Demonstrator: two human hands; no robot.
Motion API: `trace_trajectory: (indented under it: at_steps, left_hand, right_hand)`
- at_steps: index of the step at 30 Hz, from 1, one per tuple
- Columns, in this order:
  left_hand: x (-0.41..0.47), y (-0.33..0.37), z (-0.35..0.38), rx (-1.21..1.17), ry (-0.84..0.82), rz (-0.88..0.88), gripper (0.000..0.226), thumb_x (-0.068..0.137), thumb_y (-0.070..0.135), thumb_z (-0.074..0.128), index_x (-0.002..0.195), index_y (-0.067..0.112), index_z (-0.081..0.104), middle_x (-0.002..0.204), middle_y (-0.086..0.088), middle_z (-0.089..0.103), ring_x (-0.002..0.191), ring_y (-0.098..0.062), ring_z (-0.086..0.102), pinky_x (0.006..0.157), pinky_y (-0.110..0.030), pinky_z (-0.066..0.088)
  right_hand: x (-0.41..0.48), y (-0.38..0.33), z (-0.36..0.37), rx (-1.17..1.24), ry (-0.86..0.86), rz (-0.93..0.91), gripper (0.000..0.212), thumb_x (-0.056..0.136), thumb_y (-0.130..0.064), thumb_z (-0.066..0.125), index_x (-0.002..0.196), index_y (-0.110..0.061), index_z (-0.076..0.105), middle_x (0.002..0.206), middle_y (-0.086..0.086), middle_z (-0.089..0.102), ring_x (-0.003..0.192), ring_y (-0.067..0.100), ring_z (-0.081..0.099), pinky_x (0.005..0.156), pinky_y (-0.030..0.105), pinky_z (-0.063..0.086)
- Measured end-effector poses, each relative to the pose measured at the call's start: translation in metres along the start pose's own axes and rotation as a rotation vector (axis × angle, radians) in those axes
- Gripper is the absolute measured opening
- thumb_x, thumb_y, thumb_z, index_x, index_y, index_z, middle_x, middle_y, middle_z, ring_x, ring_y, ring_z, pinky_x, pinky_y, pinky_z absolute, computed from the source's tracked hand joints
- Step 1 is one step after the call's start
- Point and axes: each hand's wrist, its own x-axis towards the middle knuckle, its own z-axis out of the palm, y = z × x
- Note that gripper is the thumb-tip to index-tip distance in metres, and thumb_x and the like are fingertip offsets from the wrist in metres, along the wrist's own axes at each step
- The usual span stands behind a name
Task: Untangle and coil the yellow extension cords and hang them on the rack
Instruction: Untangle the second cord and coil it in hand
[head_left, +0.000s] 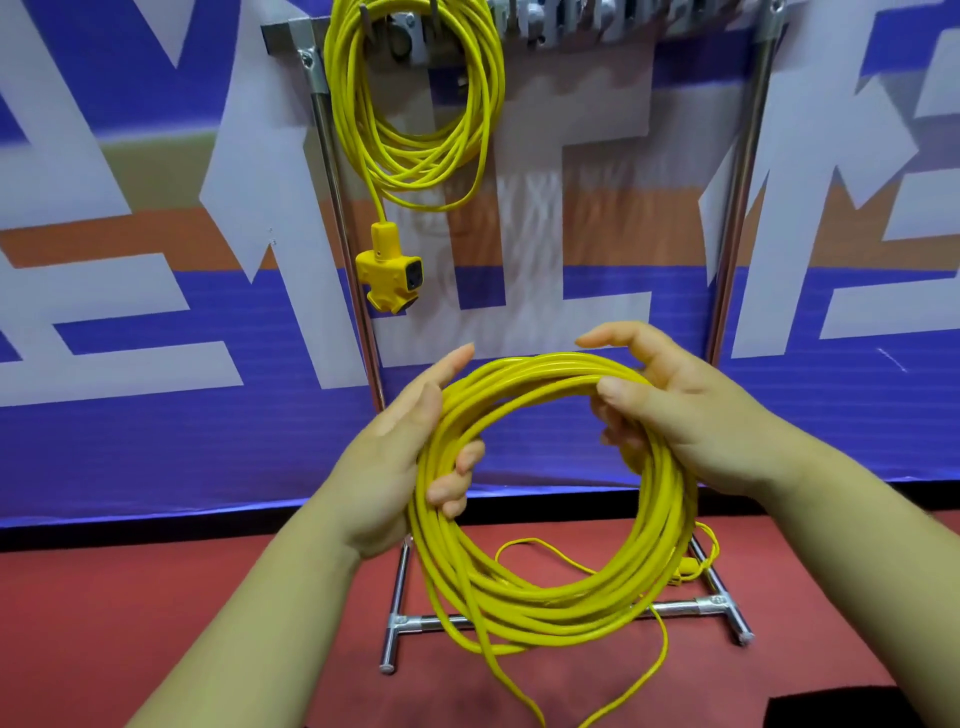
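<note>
Head view. left hand (400, 462) grips the left side of the held coil (519, 597). Its lower fingers curl through the loop round the strands, and the index finger is straight, pointing up along the outside.

right hand (696, 415) grips the upper right of the same coil. The thumb presses on top of the strands, the fingers curl under, and the index finger is lifted clear above.

The held coil is a yellow extension cord, many turns, roughly round. It is in mid-air in front of the rack (680, 606), with its lower half over the rack's base.

1 loose tail (664, 644) drops from the coil bottom toward the lower frame edge. A thinner run loops on the red floor (130, 597) near the rack's right foot. There is a thicker yellow piece there, can't tell what.

2nd cord: hung coil (415, 156), also yellow, hangs at the left end of the rack's top bar, just right of the left upright. Its yellow socket block (389, 270) dangles below, black outlet facing right.

A blue, white and orange banner (156, 312) is behind the rack.
</note>
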Motion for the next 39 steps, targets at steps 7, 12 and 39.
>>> trace_trajectory:
  at_steps: [7,12,39]
  left_hand:
    - [-0.009,0.008,-0.014,-0.051,-0.377,-0.057,0.071,0.09,0.024,0.072,0.152,0.038,0.039,0.135,-0.025,0.057,0.068,-0.029,0.071,0.067,-0.041,0.061]
    - [0.001,0.012,-0.012,0.036,-0.376,-0.194,0.095,0.072,0.015,0.088,0.15,0.039,0.04,0.11,-0.029,0.056,0.072,-0.038,0.071,0.069,-0.043,0.061]
    - [-0.005,0.017,0.001,0.383,-0.29,-0.151,0.084,0.08,-0.003,0.076,0.147,0.035,0.044,0.085,-0.019,0.065,0.084,-0.038,0.066,0.079,-0.043,0.054]
  right_hand:
    - [-0.008,-0.009,0.007,0.042,-0.088,0.031,0.021,0.09,-0.031,0.054,0.108,-0.033,0.063,0.072,0.004,0.049,0.054,0.016,0.042,0.05,0.029,0.037]
    - [-0.009,-0.007,0.012,0.001,-0.19,0.078,0.018,0.091,-0.026,0.056,0.108,-0.025,0.061,0.072,0.008,0.046,0.056,0.015,0.042,0.049,0.024,0.04]
    - [-0.014,-0.013,0.014,-0.266,-0.302,0.082,0.022,0.099,-0.031,0.058,0.105,-0.02,0.041,0.07,0.007,0.047,0.061,0.021,0.039,0.055,0.037,0.038]
